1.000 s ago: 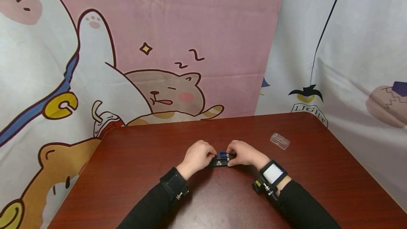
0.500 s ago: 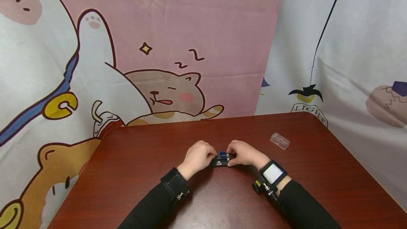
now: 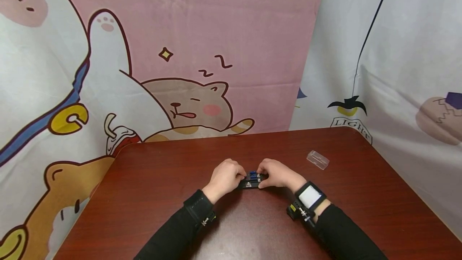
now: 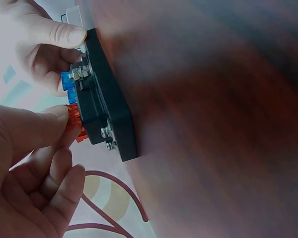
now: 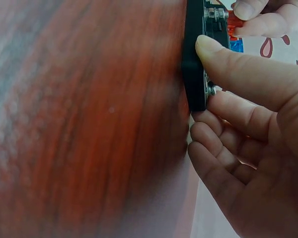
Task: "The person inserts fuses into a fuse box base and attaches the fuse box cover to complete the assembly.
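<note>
Left hand [image 3: 224,179] pinches a red fuse [image 4: 73,118] seated in the black fuse block [image 4: 107,109]; right hand [image 3: 276,174] grips the block's other end, beside a blue fuse [image 4: 67,82]. Block lies mid-table [image 3: 162,196]; clear case [image 3: 318,159] well apart, right.

Both hands, left [image 3: 224,177] and right [image 3: 277,174], meet mid-table, fingers curled.

**Materials and finishes**

Reddish-brown wood-grain table top [image 3: 162,179]: smooth, semi-glossy. Black rectangular plastic block [image 4: 109,106]: matt, with shiny metal screws [image 4: 81,73], translucent blue plastic insert [image 4: 67,82] and translucent red plastic insert [image 4: 73,116]. Small clear plastic case [image 3: 318,160]: glossy. Printed cartoon cloth backdrop [image 3: 202,51]: matt, creased.
</note>
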A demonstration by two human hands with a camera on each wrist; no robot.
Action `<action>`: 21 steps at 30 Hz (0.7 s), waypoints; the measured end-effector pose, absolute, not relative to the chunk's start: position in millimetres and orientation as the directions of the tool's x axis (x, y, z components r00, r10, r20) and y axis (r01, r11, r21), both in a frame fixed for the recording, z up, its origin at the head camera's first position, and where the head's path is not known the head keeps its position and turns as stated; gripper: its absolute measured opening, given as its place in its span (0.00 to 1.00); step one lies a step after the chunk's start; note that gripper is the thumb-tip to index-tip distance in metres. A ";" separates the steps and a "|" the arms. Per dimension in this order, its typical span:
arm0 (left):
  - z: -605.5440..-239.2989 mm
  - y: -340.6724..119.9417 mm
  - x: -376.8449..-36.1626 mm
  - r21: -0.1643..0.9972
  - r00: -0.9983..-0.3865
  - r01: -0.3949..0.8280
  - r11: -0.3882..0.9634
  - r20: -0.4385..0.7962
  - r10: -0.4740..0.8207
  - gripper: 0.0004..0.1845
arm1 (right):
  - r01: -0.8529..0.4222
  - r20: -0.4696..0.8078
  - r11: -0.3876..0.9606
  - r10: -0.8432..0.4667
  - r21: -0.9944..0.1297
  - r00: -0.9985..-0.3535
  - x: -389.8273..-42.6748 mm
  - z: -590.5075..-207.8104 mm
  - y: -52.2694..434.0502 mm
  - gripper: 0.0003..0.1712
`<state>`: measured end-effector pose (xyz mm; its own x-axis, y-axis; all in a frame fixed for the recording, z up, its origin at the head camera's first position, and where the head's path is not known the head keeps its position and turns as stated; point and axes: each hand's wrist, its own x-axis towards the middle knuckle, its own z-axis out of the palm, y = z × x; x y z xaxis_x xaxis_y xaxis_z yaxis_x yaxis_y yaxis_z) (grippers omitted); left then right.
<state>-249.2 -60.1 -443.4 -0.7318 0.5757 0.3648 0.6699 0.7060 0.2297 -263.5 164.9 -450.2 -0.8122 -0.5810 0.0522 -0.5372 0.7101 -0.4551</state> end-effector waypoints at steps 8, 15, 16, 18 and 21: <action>-444.2 -57.6 -249.5 0.209 -0.734 0.664 0.718 0.365 0.572 0.05 | -0.540 0.055 0.713 -0.581 -0.446 -0.812 -264.9 -452.1 165.7 0.19; -443.5 -54.1 -250.1 0.149 -0.730 0.661 0.736 0.354 0.584 0.07 | -0.538 0.059 0.717 -0.576 -0.443 -0.815 -265.8 -453.6 165.5 0.19; -443.6 -53.6 -250.1 0.137 -0.728 0.661 0.738 0.356 0.586 0.07 | -0.540 0.061 0.717 -0.576 -0.442 -0.815 -265.8 -453.8 165.5 0.19; -444.1 -52.6 -250.0 0.112 -0.725 0.659 0.744 0.359 0.588 0.07 | -0.534 0.058 0.720 -0.571 -0.444 -0.819 -266.0 -454.1 165.3 0.19; -444.5 -51.3 -249.5 0.079 -0.723 0.653 0.753 0.362 0.589 0.07 | -0.519 0.047 0.727 -0.561 -0.449 -0.827 -265.9 -454.3 164.6 0.19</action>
